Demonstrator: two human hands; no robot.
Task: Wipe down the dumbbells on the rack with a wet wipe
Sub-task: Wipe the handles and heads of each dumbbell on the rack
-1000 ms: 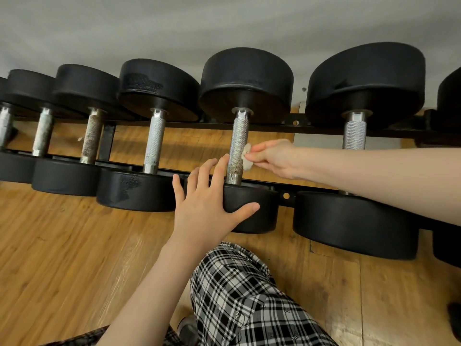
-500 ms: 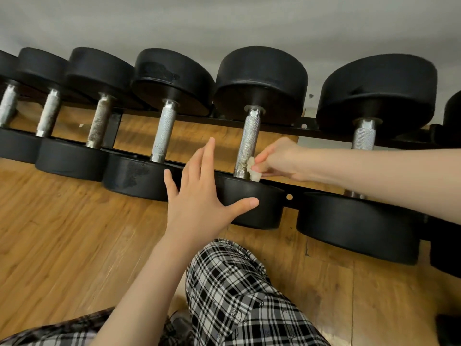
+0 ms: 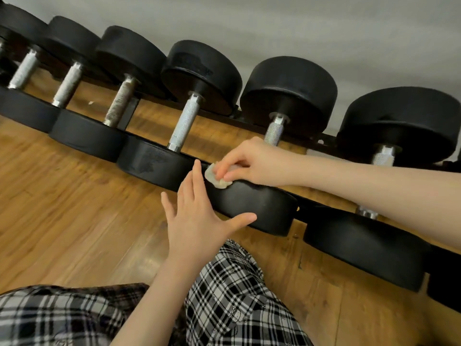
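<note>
Wet wipe (image 3: pixel 216 178): small, crumpled, whitish; pinched between thumb and fingertips of the right hand (image 3: pixel 252 164) and pressed on the top edge of the near head of a dumbbell (image 3: pixel 259 208). Left hand (image 3: pixel 199 216): fingers straight and spread, nothing grasped, laid flat against the same black head, thumb on its front face. Dumbbells: black heads, knurled steel handles, set in a row on a black rack (image 3: pixel 321 142). Beneath: wooden floor (image 3: pixel 74 216). Foreground: plaid trousers (image 3: pixel 237 303).
</note>
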